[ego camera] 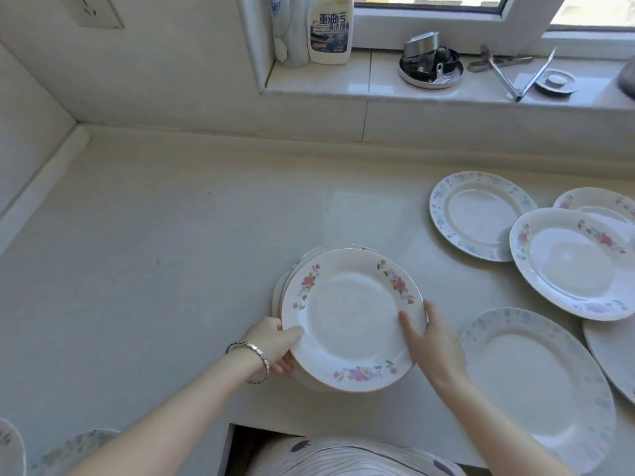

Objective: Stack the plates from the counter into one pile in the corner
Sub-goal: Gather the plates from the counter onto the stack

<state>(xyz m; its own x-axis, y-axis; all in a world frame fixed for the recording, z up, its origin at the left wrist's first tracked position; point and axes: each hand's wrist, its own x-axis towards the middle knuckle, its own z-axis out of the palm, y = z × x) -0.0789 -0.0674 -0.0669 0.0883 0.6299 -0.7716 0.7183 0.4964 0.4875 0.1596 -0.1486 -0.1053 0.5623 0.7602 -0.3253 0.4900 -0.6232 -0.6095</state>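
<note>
A small pile of plates (350, 321) with a pink-flowered white plate on top is near the counter's front edge. My left hand (275, 345) grips the pile's left rim, fingers under it, thumb on top. My right hand (429, 341) holds the right rim. To the right, loose plates lie on the counter: a blue-patterned plate (477, 214) at the back, a pink-flowered plate (577, 262) overlapping another flowered plate (598, 202), and a large blue-patterned plate (536, 383) by my right wrist. The counter's corner (89, 139) is far left at the back.
Two more plates (68, 448) show at the bottom left edge. On the window sill stand cleaner bottles (330, 29), a round metal tin (431, 68), tongs (515, 73) and a lid (556, 82). A wall socket (92, 8) is at the upper left.
</note>
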